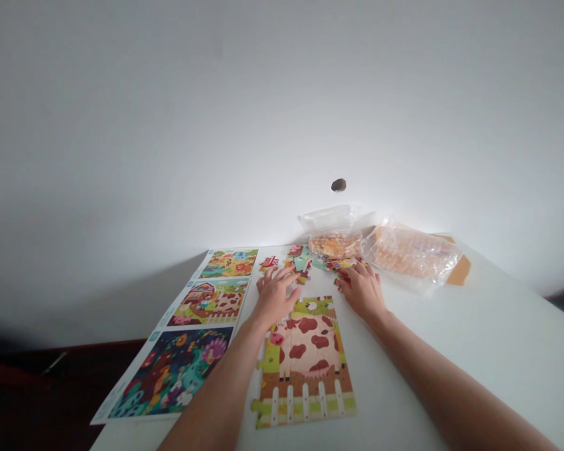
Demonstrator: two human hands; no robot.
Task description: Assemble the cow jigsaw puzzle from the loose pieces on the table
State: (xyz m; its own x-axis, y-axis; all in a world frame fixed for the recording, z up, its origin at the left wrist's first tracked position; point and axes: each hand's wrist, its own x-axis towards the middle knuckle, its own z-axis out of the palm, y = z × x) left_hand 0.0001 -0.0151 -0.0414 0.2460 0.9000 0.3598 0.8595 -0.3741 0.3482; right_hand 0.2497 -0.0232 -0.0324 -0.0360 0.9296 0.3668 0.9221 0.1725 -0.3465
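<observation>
A partly joined jigsaw puzzle (310,357) lies flat between my forearms, showing a spotted cow, a white fence and a sheep. Just beyond its upper left corner, my left hand (276,293) is spread palm down, fingertips at the loose puzzle pieces (301,262). My right hand (363,289) rests over another cluster of puzzle pieces (346,263) at the upper right. Its fingers are extended over the pieces, and the hand partly hides them. A separate red piece (269,263) lies beyond my left fingers.
At left lies a printed sheet (195,333) with three pictures, the middle one a farm scene with a cow. A clear bag of pieces (336,241) and a second plastic bag (408,254) are against the wall, with orange-brown card (459,270) by the second. The white table (489,326) meets the wall.
</observation>
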